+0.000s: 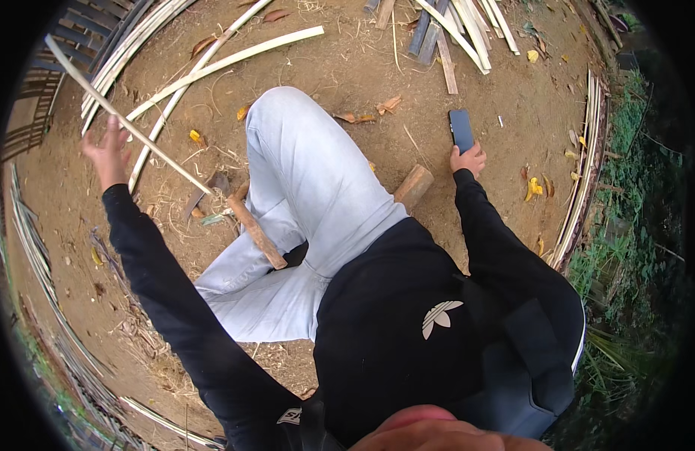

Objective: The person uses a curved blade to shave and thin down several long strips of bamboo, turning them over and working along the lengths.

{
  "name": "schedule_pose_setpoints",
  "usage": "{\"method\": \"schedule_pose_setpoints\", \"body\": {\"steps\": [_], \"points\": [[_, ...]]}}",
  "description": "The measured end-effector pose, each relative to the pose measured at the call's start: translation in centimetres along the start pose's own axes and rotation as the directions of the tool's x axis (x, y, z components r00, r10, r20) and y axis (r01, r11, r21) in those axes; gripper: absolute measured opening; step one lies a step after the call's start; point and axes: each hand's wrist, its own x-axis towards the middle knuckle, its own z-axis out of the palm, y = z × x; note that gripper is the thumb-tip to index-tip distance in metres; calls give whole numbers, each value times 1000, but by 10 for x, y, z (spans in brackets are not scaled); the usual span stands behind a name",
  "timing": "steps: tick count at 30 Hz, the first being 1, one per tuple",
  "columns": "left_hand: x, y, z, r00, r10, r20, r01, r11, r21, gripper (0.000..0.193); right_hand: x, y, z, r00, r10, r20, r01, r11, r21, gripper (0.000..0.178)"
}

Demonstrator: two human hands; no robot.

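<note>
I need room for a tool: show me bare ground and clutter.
Bare ground lies right of the phone, up to the right-edge strips, above the yellow leaves. Another mostly bare patch lies between the left hand and the far-left strips. Crowded: upper left, under long pale strips, and top centre-right, with dark slats.

Stick (154, 144) is left, phone (462, 131) right, plants (618, 225) seemingly farther right.

Phone (461, 129) right of center looks smooth, kinda glossy; the slim strip (139, 133) upper left is matt wood, jeans (306, 161) faded denim, ground (340, 75) rough dirt.
</note>
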Motion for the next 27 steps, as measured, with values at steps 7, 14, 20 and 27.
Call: {"method": "schedule_pose_setpoints", "body": {"steps": [7, 14, 20, 27], "points": [[-71, -185, 121, 943, -325, -69, 178, 321, 930, 93, 5, 35, 14, 1000, -20, 22, 17, 993, 120, 78], [-90, -202, 90, 971, -233, -51, 123, 306, 944, 77, -12, 26, 22, 987, -135, 86, 124, 984, 129, 73], [-41, -218, 66, 963, -95, -253, 270, 283, 920, 85, -4, 29, 26, 989, -130, 66, 123, 987, 103, 76], [3, -288, 19, 976, -199, -94, 187, 522, 832, 106, -6, 22, 16, 998, -56, 24, 51, 983, 174, 76]]}}
